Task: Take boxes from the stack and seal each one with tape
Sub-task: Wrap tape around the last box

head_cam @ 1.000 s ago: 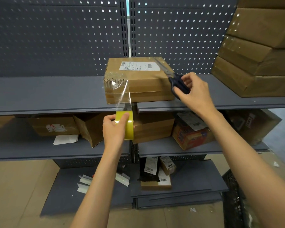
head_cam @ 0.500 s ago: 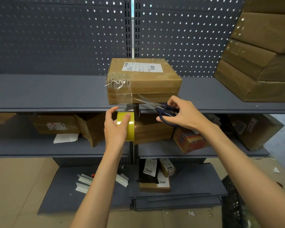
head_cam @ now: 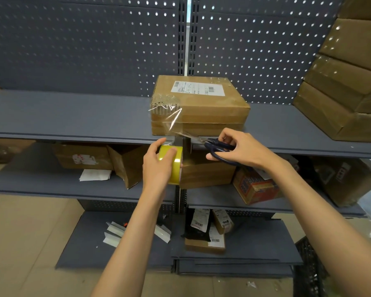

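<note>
Scissors meet tape at the shelf's edge

Shelving of grey metal with a perforated back panel [head_cam: 84, 46] fills the view, its lower levels littered with opened cartons and a loose sheet of white paper [head_cam: 95, 175]. On the left, a person's left hand [head_cam: 156, 166] wraps its fingers round a roll of tape [head_cam: 173, 162], a yellowish, glossy ring held just below the front lip of the upper shelf [head_cam: 62, 118]. From the roll a strip of clear tape [head_cam: 170, 120] rises, wrinkled and shiny, to the near left corner of a cardboard box [head_cam: 198, 108], where it is stuck over the edge. The box is flat and rectangular, of plain brown card, and lies near the shelf's front edge with its long axis running left to right; a white shipping label [head_cam: 198, 88] faces up on its top. To the right, the right hand [head_cam: 242, 150] has its fingers curled through the dark blue handles of a pair of scissors [head_cam: 212, 146], whose thin metal blades point left, toward the strip just under the box's lower front edge. Whether the blades have closed on the film cannot be told. At far right, a stack of larger brown boxes [head_cam: 347, 86], some with glossy tape bands, leans on the same shelf, well apart from the labelled box.
</note>
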Tool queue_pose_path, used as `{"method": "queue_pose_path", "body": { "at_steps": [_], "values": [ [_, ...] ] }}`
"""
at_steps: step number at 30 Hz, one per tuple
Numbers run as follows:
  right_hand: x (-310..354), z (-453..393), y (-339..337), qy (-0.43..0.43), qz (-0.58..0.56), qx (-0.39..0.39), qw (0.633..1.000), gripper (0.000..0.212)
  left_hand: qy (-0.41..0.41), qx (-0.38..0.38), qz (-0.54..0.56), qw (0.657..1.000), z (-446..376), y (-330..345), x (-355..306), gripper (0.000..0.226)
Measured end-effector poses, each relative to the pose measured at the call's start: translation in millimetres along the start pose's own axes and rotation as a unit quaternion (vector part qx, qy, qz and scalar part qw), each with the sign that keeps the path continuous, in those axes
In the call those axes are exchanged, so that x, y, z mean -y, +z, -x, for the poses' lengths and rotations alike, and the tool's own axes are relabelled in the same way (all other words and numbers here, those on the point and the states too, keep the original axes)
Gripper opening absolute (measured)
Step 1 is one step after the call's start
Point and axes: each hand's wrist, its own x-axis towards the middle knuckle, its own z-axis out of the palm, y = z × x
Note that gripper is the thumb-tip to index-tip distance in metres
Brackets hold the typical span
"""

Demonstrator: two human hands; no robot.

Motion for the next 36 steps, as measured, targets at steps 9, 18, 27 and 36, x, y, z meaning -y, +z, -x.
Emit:
{"method": "queue_pose_path", "body": {
  "at_steps": [9, 18, 27, 36],
  "values": [
    [7.9, -14.7, 0.5, -0.007, -0.004, 0.015, 1.000, 0.049, 0.012, 0.014, -0.020, 1.000, -7.0, -1.0, -2.4, 0.032],
    [10.6, -26.3, -0.2, -0.020, 0.003, 0.030, 0.999, 0.046, 0.024, 0.037, -0.034, 0.998, -9.3, -5.5, -4.1, 0.037],
    [10.0, -30.1, -5.1, -0.034, 0.004, 0.040, 0.999, 0.041, 0.014, 0.046, -0.033, 0.998, -8.9, -6.8, -7.8, 0.028],
    [12.2, -31.9, -7.9, -0.038, 0.010, 0.037, 0.999, 0.037, 0.005, 0.047, -0.024, 0.999, -11.7, -6.6, -6.5, 0.027]
  ]
}}
